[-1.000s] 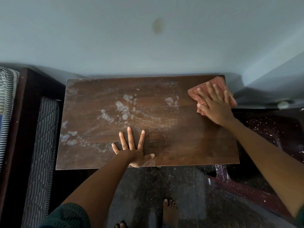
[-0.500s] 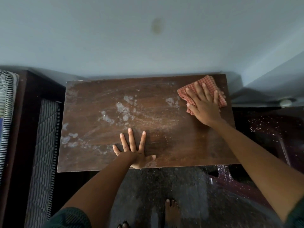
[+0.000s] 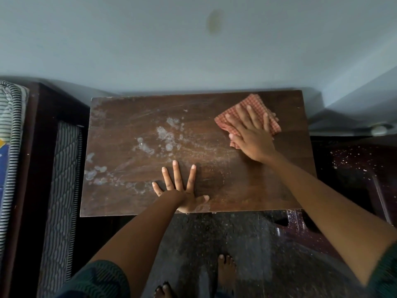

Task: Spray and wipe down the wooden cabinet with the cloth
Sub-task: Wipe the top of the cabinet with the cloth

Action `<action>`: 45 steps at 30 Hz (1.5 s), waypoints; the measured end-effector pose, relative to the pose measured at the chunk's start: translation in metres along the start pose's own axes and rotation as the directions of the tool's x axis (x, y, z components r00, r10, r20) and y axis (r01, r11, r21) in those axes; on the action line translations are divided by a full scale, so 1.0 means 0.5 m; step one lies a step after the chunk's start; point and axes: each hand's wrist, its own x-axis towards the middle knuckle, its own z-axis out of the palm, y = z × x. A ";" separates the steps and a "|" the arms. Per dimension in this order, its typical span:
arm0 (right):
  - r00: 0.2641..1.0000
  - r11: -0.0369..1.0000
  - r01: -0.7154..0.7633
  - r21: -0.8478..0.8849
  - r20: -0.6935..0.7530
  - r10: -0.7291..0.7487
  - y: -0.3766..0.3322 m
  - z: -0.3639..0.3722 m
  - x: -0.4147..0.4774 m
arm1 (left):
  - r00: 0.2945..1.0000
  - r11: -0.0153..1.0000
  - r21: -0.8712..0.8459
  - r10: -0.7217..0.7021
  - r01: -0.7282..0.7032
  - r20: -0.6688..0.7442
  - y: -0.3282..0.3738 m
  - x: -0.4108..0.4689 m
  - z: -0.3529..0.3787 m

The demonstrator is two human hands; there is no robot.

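Note:
The wooden cabinet top (image 3: 247, 186) is a dark brown rectangle seen from above, with whitish smears (image 3: 165, 136) across its middle and left side. A red-and-white checked cloth (image 3: 253, 104) lies folded on the top's far right part. My right hand (image 3: 251, 134) presses flat on the cloth, fingers spread and pointing away from me. My left hand (image 3: 180, 190) rests palm down on the bare wood at the near edge, fingers apart, holding nothing. No spray bottle is in view.
A pale wall (image 3: 193, 50) runs behind the cabinet. A dark bed frame (image 3: 36, 147) with a striped mattress (image 3: 62, 190) stands close on the left. A dark speckled plastic chair (image 3: 361, 168) is on the right. My bare feet (image 3: 225, 269) stand on the dark floor.
My right hand has slid the cloth leftward from the far right corner, along the back of the top. My left hand has stayed planted at the near edge.

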 end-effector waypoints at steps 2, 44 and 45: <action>0.989 0.989 -0.146 0.038 0.021 0.145 0.024 -0.007 0.002 | 1.000 1.000 -0.001 0.003 -0.003 0.005 -0.002 0.002 -0.001; 0.996 0.995 0.081 -0.066 0.034 -0.079 -0.134 0.058 -0.130 | 0.983 0.995 -0.050 0.072 -0.082 -0.166 -0.014 0.013 0.026; 0.991 0.989 0.122 -0.081 0.062 -0.117 -0.119 0.065 -0.162 | 0.980 0.994 -0.062 0.077 -0.090 -0.185 -0.013 0.014 0.030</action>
